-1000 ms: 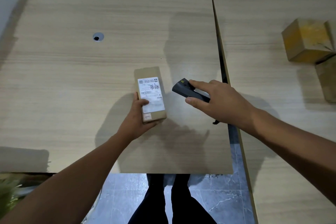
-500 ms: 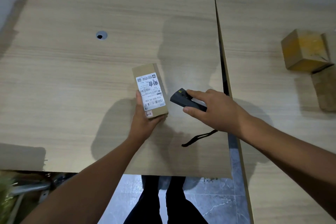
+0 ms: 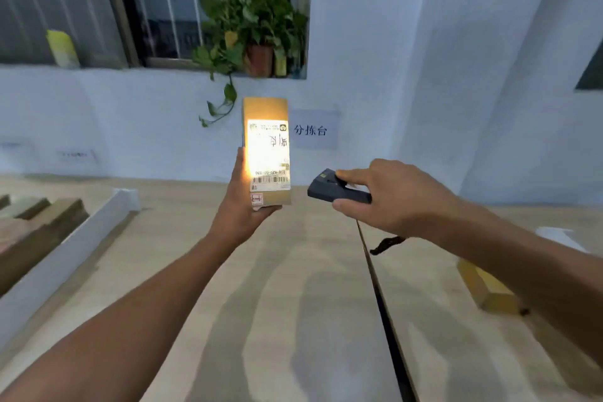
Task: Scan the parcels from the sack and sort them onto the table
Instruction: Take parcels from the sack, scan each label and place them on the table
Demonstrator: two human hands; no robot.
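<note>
My left hand [image 3: 239, 206] grips the lower end of a slim brown cardboard parcel [image 3: 266, 114] and holds it upright above the wooden table [image 3: 277, 271]. Its white shipping label faces me and glows under a bright light. To its right my right hand [image 3: 388, 196] holds a small black handheld scanner [image 3: 336, 191], its front end turned toward the label, forefinger lying on top. A black wrist strap [image 3: 386, 243] dangles under that hand. The sack is out of view.
A second table [image 3: 456, 320] adjoins on the right across a dark gap, with a brown box [image 3: 486, 287] partly behind my right forearm. White and brown boxes [image 3: 49, 238] lie at the left. A paper sign [image 3: 313, 129] and a potted plant [image 3: 257, 29] are on the wall ahead.
The view has swung up from the tabletop to the wall. My left hand has lifted the parcel upright, and its label is now lit by a bright light. My right hand still holds the scanner beside it.
</note>
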